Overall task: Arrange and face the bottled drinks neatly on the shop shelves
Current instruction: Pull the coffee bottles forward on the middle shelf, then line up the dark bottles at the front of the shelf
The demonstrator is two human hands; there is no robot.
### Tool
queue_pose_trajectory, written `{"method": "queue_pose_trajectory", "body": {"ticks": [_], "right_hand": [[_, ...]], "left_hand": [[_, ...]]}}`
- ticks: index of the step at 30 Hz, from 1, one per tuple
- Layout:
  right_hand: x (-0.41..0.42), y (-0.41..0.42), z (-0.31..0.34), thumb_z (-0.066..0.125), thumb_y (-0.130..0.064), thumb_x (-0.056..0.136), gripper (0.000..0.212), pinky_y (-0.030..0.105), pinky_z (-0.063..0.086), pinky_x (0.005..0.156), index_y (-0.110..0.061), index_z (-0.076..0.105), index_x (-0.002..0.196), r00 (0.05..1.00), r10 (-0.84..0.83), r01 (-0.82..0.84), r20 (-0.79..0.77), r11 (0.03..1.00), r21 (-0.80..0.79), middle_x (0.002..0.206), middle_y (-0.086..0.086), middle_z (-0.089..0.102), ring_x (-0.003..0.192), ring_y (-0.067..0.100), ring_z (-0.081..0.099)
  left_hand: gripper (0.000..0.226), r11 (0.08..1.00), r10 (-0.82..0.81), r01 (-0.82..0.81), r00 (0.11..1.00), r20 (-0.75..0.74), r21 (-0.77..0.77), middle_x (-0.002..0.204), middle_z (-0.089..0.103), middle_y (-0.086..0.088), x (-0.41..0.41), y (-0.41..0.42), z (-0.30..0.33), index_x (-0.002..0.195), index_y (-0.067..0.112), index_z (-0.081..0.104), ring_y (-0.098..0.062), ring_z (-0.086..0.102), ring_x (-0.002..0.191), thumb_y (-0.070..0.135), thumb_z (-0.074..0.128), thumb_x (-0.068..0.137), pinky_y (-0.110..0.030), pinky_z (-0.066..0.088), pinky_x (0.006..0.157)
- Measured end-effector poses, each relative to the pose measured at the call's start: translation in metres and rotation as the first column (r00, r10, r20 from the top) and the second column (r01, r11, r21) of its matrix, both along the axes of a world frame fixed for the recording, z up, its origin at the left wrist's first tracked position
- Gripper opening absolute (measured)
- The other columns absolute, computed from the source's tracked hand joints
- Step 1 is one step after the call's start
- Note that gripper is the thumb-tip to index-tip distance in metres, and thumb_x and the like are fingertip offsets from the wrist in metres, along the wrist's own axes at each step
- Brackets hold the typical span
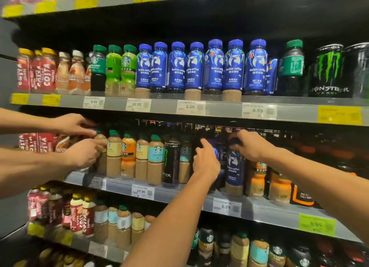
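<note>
Right hand (249, 144): curled over the blue bottle's (234, 167) cap, middle shelf (179, 192)
Left hand (205, 159): fingers loose beside it, holding nothing
Tip: turn by the cap till the label faces out, steadying the neighbours

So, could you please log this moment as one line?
right hand: grips cap of blue luckin bottle | left hand: fingers extended beside it | another person's hands: on bottles far left

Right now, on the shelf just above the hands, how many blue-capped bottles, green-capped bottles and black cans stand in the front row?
Blue-capped bottles: 7
Green-capped bottles: 4
Black cans: 2
Total: 13
</note>
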State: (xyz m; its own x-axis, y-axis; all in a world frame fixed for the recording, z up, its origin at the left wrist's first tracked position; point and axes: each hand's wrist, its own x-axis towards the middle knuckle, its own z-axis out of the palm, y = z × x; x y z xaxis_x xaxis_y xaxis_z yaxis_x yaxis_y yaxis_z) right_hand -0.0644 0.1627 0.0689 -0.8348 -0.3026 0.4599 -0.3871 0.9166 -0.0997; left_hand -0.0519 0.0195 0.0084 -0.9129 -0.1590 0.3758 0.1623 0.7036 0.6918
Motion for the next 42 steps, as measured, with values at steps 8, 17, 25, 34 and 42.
{"method": "queue_pose_trajectory", "body": {"ticks": [8,17,25,34,42], "right_hand": [[-0.002,-0.033,-0.008,0.059,-0.020,0.096,0.031,0.033,0.052,0.082,-0.011,0.061,0.126,0.998,0.051,-0.053,-0.031,0.994,-0.096,0.120,0.011,0.066,0.108,0.027,0.063],[0.000,-0.037,-0.004,0.059,-0.030,0.092,0.037,0.039,0.055,0.084,-0.016,0.059,0.127,0.999,-0.037,0.041,0.035,0.994,-0.100,0.121,0.010,0.065,0.105,0.027,0.063],[0.039,-0.046,-0.007,0.057,-0.024,0.088,0.040,0.042,0.049,0.090,-0.009,0.059,0.125,0.979,-0.003,-0.013,-0.202,0.997,-0.074,0.123,0.014,0.054,0.109,0.032,0.056],[0.062,-0.072,-0.021,0.066,-0.014,0.084,0.041,0.029,0.051,0.082,-0.003,0.059,0.123,0.987,0.160,-0.162,-0.020,0.976,-0.145,0.118,0.012,0.062,0.109,0.026,0.059],[0.071,-0.058,-0.030,0.079,-0.024,0.076,0.080,0.040,0.048,0.098,-0.009,0.033,0.140,0.953,0.256,-0.153,0.161,0.868,-0.472,0.129,0.011,0.054,0.115,0.023,0.055]], "left_hand": [[0.067,1.000,-0.018,0.017,0.997,-0.076,-0.009,0.129,0.050,-0.019,-0.006,-0.017,-0.004,0.136,0.011,0.031,-0.035,0.057,0.114,0.016,0.074,0.084,-0.046,0.051,0.094],[0.063,0.985,-0.078,0.065,0.994,-0.075,-0.162,0.143,0.027,-0.020,0.001,-0.037,0.028,0.131,0.002,0.039,-0.036,0.029,0.134,0.011,0.070,0.077,-0.042,0.035,0.108],[0.059,0.667,0.226,-0.161,0.974,-0.009,-0.727,0.144,0.044,-0.021,-0.006,-0.094,0.034,0.140,0.011,0.041,-0.039,0.032,0.138,0.045,0.050,0.093,-0.060,0.014,0.114],[0.064,0.810,0.127,-0.139,0.990,-0.060,-0.570,0.144,0.030,-0.023,0.010,-0.081,0.024,0.125,0.011,0.048,-0.045,0.050,0.118,0.025,0.082,0.073,-0.054,0.046,0.097],[0.065,0.946,-0.102,0.026,0.970,-0.222,-0.322,0.119,0.062,-0.016,0.060,-0.038,0.055,0.127,0.010,0.059,-0.030,0.061,0.108,0.023,0.079,0.067,-0.039,0.051,0.088]]}}
